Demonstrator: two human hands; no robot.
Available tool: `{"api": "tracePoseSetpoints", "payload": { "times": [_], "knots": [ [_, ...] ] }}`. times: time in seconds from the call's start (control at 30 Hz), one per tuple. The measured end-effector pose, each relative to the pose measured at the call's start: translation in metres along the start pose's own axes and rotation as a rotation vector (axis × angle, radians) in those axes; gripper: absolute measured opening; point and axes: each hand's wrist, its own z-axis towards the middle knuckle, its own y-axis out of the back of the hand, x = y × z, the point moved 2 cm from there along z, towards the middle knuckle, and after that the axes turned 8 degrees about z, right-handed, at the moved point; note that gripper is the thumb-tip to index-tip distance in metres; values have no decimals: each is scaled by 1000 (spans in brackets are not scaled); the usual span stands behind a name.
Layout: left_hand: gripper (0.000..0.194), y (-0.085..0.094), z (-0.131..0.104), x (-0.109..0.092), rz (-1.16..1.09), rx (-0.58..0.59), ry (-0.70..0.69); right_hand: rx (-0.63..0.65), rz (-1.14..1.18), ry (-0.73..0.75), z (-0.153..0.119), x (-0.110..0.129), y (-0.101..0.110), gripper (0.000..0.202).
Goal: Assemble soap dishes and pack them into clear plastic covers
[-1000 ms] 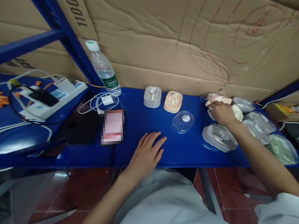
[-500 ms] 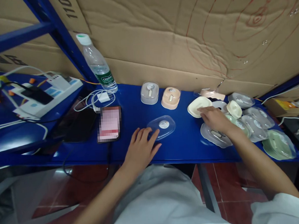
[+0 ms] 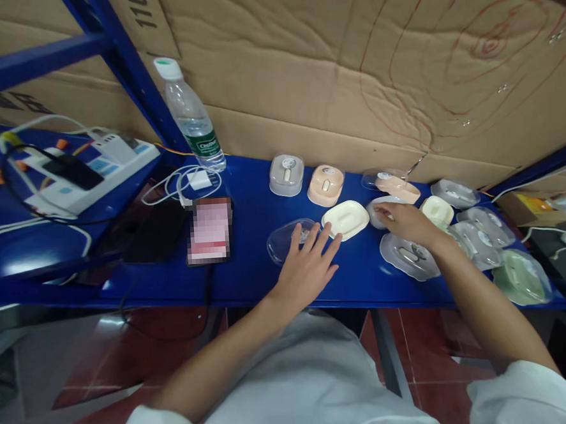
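Observation:
My left hand [image 3: 305,268] is spread over a clear plastic lid [image 3: 281,243] and beside a cream oval dish [image 3: 345,220]. Its fingertips are near the dish's left edge. My right hand [image 3: 406,222] reaches to a grey dish [image 3: 377,214], its fingers bent at the rim; whether they grip it I cannot tell. A grey covered case [image 3: 409,256] lies just below my right hand. Toward the back stand a grey case [image 3: 286,175] and a peach case [image 3: 326,185], both with clear lids.
Several grey and green cases [image 3: 521,277] crowd the right end of the blue table [image 3: 249,278]. Left of my hands lie a phone [image 3: 210,230], a white cable and charger [image 3: 199,179]; a water bottle [image 3: 196,124] stands behind. A power strip [image 3: 131,160] is farther left.
The cream dish has moved left, out of my right hand's reach and beside my left hand. My left hand has moved right, and the clear lid lies slightly farther left. My right hand is now at the grey dish.

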Motion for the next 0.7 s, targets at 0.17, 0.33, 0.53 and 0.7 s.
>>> {"api": "tracePoseSetpoints", "payload": {
  "times": [0.17, 0.33, 0.53, 0.7],
  "knots": [
    [35, -10, 1, 4, -7, 21, -34, -14, 123, 68, 0, 12, -10, 52],
    [36, -2, -33, 21, 21, -22, 0, -203, 262, 97, -9, 36, -6, 40],
    [57, 7, -68, 47, 93, -76, 295, -219, 486, 498, -32, 122, -15, 44],
    [52, 1, -83, 60, 21, -45, 333, -137, 367, 652, -39, 135, -30, 57]
  ]
}}
